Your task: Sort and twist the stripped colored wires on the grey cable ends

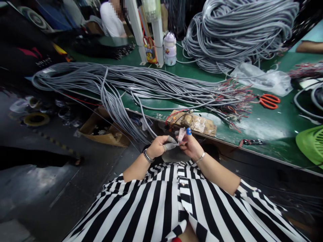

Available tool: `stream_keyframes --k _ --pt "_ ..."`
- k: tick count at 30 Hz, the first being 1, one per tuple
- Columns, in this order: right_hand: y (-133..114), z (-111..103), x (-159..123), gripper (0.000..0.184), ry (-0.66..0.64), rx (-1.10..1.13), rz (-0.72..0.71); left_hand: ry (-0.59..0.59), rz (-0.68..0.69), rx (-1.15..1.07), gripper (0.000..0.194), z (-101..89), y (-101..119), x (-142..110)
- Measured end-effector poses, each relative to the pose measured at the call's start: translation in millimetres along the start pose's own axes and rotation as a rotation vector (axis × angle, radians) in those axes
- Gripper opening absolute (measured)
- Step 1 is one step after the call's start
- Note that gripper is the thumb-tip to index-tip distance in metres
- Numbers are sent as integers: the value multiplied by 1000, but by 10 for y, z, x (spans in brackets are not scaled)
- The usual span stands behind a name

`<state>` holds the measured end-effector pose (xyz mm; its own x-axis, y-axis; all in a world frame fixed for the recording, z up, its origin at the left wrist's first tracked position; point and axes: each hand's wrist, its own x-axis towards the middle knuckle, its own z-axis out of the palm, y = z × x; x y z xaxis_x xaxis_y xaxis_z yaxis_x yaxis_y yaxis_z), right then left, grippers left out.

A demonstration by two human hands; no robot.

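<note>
Before my chest, just off the bench edge, my two hands meet. Fingertips in grey covers on my left hand (pixel 157 147) pinch the end of a grey cable (pixel 147 126) that drops from the bundle on the bench. My right hand (pixel 193 147), one finger capped in blue and another wrapped in pinkish material, is closed at the thin wires at this cable's tip. The wires themselves are small and partly hidden by fingers. Just beyond the hands a wooden block (pixel 202 124) with a brownish lump and red and black leads sits on the bench edge.
A long grey cable bundle (pixel 156 80) with stripped, coloured ends crosses the green bench (pixel 254 124). Orange-handled scissors (pixel 269 101), a cutter (pixel 252 142), a plastic bag (pixel 264 79), a green basket (pixel 311 143), a bottle (pixel 170 49) and a large cable coil (pixel 239 33) surround it. A carton (pixel 108 134) stands below.
</note>
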<state>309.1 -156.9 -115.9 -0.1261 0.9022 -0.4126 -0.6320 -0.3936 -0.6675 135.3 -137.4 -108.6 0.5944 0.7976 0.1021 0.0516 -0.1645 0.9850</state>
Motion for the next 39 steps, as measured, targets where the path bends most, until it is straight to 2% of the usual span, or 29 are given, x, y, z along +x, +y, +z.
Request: stream_keyframes --k 7,10,13,15,17,19,22,24,26,29,33,36,39 --pt "-4 -122 -53 56 -80 -15 79 -73 154 249 31 -100 105 -260" --pt "-13 -175 -80 57 -115 -13 114 -94 189 327 28 -140 86 -344" --pt "-16 -221 -97 56 -134 -24 141 -133 163 421 25 -189 4 -396" --pt "-9 -252 -110 56 -131 -50 140 -225 109 517 21 -232 -35 -410" --pt "4 -282 -125 57 -123 -92 135 -320 60 575 18 -285 -21 -394" --pt "18 -306 -141 59 -118 -139 132 -329 52 562 19 -345 53 -323" --pt "35 -320 -160 59 -114 -173 104 -145 109 500 21 -425 229 -66" --pt "41 -315 -173 57 -103 -177 80 8 178 513 22 -448 346 219" --pt "46 -307 -191 55 -93 -200 61 92 239 586 22 -433 442 580" --pt "54 -302 -220 52 -86 -269 46 84 244 742 22 -316 549 1171" --pt "55 -311 -252 47 -68 -333 55 -28 127 896 24 -6 629 1812" --pt "46 -329 -272 44 -57 -383 74 -95 71 1012 26 230 635 2098" --pt "35 -364 -289 39 -63 -444 80 -66 31 1038 23 341 644 2252"
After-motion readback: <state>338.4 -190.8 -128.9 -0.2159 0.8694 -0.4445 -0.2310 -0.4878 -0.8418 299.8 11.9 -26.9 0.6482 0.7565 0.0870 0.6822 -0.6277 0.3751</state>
